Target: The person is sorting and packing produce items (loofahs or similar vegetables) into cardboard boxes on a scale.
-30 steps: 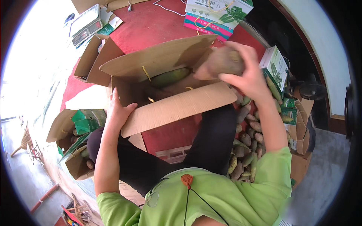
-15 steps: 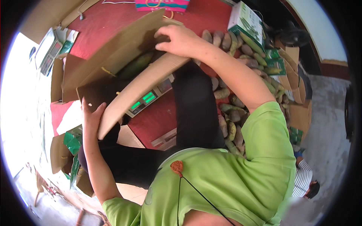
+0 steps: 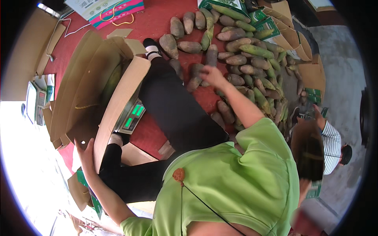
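An open cardboard box (image 3: 114,106) stands tilted on a scale (image 3: 132,118) with a green-lit display, in front of my legs. My left hand (image 3: 86,155) grips the box's near left edge, thumb and fingers on either side of the wall. Inside the box lies a long green vegetable (image 3: 112,82), partly shadowed. My right hand (image 3: 214,76) reaches over the red mat among brownish-purple root vegetables. Its fingertips are at one root vegetable (image 3: 194,83); motion blur hides whether they close on it.
Root vegetables and long green ones (image 3: 256,67) are heaped to the right on the red mat (image 3: 153,27). Farther right are open cartons (image 3: 283,39) and a person in a striped shirt (image 3: 331,145). A pink-and-teal bag (image 3: 118,13) stands at the far left. Another scale (image 3: 37,102) is at left.
My right hand has left the box's far rim and moved right, to the root vegetables. The left hand stays on the box. The view has shifted, and a person at right holds a dark carton.
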`<state>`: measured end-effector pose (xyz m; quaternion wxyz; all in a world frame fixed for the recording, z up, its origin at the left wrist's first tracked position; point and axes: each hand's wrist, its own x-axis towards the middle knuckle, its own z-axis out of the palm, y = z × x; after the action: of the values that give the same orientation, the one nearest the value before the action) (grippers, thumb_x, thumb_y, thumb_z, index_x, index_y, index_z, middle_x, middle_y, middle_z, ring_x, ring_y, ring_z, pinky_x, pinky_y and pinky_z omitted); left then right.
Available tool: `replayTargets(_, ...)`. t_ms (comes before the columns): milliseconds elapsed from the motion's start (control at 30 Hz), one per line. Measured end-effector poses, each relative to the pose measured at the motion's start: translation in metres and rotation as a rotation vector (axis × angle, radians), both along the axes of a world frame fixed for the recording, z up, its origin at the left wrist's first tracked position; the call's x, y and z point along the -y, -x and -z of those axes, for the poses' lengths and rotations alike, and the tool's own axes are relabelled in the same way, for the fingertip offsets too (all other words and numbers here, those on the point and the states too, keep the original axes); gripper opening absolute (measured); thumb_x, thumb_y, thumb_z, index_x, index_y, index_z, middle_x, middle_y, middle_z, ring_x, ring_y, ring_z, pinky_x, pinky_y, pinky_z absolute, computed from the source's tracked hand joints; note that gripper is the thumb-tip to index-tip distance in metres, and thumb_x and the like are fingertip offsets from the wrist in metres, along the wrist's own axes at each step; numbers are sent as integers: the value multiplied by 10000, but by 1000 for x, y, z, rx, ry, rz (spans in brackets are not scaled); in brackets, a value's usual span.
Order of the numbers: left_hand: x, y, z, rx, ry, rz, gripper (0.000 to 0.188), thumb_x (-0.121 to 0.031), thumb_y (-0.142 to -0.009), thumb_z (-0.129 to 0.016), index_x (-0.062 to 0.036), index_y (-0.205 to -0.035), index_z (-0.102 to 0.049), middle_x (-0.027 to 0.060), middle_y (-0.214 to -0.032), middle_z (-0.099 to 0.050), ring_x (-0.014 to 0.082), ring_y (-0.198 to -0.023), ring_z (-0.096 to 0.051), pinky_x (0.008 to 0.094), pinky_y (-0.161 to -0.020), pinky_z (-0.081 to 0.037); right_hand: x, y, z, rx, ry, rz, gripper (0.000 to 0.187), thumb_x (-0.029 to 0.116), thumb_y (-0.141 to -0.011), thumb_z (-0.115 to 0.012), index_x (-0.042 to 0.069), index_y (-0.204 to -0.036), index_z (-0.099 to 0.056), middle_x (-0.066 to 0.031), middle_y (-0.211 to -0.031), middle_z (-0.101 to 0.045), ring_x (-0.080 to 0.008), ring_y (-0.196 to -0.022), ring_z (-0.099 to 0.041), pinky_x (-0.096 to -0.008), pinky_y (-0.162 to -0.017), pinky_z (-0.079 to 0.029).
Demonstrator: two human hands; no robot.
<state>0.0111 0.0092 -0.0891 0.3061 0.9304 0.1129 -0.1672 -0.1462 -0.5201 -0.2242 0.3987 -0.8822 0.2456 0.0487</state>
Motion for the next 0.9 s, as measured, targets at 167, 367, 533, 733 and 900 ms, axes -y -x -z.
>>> replayTargets(167, -5, -5, 6, -31, -5, 36, 835, -246, -791, -732, 21, -1441, -283, 224, -1339, -479, 285, -1240, -463, 357, -1050, -342, -30, 86, 97, -274, -124, 108, 270, 203, -782, -660, 33, -990, -682, -169, -931, -681, -284, -896, -661, -370, -796, -506)
replayTargets(367, -11, -5, 9, -66, 71, -55, 787, -206, -830, -699, -23, -1463, -268, 172, -1416, -413, 254, -1238, -454, 336, -1048, -336, -81, 90, 104, -366, -97, -129, 313, 262, -758, -654, 58, -993, -674, -162, -943, -679, -325, -930, -643, -407, -821, -494)
replayTargets(533, -8, -5, 5, -66, 75, -24, 779, -197, -837, -691, -27, -1466, -263, 161, -1432, -398, 241, -1253, -437, 328, -1059, -318, -78, 61, 87, -455, -86, -135, 263, 186, -765, -629, 61, -996, -639, -156, -983, -666, -323, -971, -624, -431, -840, -488)
replayTargets(733, -9, -4, 5, -77, 99, -27, 775, -199, -840, -693, -21, -1462, -267, 153, -1434, -397, 232, -1256, -432, 319, -1063, -311, -72, 45, 66, -412, 149, -252, 291, 167, -791, -631, 93, -1070, -594, -132, -1107, -599, -316, -1100, -547, -440, -906, -449)
replayTargets(900, -12, -3, 8, -61, 132, -34, 763, -179, -845, -691, -14, -1459, -269, 147, -1427, -401, 227, -1239, -443, 314, -1053, -323, -61, 53, 55, -446, 275, -291, 297, 181, -797, -635, 121, -1085, -596, -103, -1156, -572, -301, -1156, -501, -443, -923, -420)
